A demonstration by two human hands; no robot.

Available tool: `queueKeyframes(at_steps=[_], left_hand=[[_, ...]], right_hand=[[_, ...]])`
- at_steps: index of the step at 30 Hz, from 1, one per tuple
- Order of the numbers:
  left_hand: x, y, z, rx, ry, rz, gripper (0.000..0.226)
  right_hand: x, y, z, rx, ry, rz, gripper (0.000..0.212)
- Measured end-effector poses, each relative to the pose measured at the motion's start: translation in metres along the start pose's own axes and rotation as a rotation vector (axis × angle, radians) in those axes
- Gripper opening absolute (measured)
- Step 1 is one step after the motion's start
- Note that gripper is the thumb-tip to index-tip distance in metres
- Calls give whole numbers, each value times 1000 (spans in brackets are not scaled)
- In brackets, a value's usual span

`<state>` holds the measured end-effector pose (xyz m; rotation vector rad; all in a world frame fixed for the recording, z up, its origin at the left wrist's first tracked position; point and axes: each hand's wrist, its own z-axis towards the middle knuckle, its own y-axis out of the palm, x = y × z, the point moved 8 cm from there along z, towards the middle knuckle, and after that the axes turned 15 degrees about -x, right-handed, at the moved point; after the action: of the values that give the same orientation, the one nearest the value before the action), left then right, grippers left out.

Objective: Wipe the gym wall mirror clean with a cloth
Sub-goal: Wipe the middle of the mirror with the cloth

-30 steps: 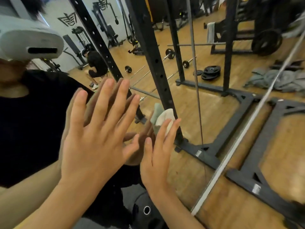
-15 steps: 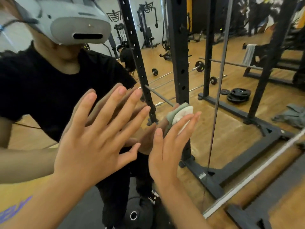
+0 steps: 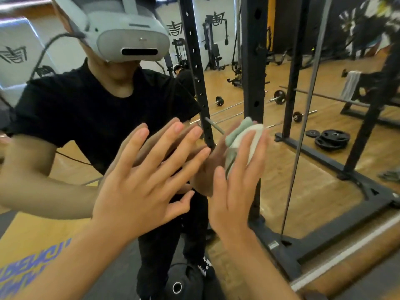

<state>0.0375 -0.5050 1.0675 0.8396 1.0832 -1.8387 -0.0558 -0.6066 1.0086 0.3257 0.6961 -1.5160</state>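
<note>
Head view, counts: you have two hands up, one cloth point(image 3: 255, 135) and one mirror point(image 3: 324, 191) with one vertical seam point(image 3: 303, 126) just right of the cloth.
Your left hand point(image 3: 138, 191): left of the cloth, fingers straight and spread wide, held flat toward the glass and holding nothing.
Your right hand point(image 3: 236, 191): straight fingers laid over the cloth, pressing it to the glass, none of them curled round it.
Cloth: a pale green-and-white wad on the mirror under your right fingertips, its top edge showing above them.
Around the cloth, all reflections: one black rack upright point(image 3: 253, 61) directly behind it; one white headset point(image 3: 129, 40) above and to the left; one stack of weight plates point(image 3: 331, 137) to the right; one grey towel point(image 3: 350, 85) hung above and to the right.
In the way: your right hand covers most of the cloth.
Hard to make out: the barbells on the wood floor right of the cloth overlap too much to count, the region far above and right of it is smeared, and you cannot tell whether your left palm touches the glass.
</note>
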Motion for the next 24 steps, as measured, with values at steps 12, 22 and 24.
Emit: queueKeyframes(at_steps=[12,22,24], left_hand=[[2,1,-1,-1,-4,-5,78],[1,-1,-1,45,-3,-39,78],[1,-1,-2,47,-2,-43,78]], right_hand=[[4,-52,74,215,-76,-46,52],[21,-2,5,87,-125,-108,60],[16,-14,28,86,-123,-97,57]])
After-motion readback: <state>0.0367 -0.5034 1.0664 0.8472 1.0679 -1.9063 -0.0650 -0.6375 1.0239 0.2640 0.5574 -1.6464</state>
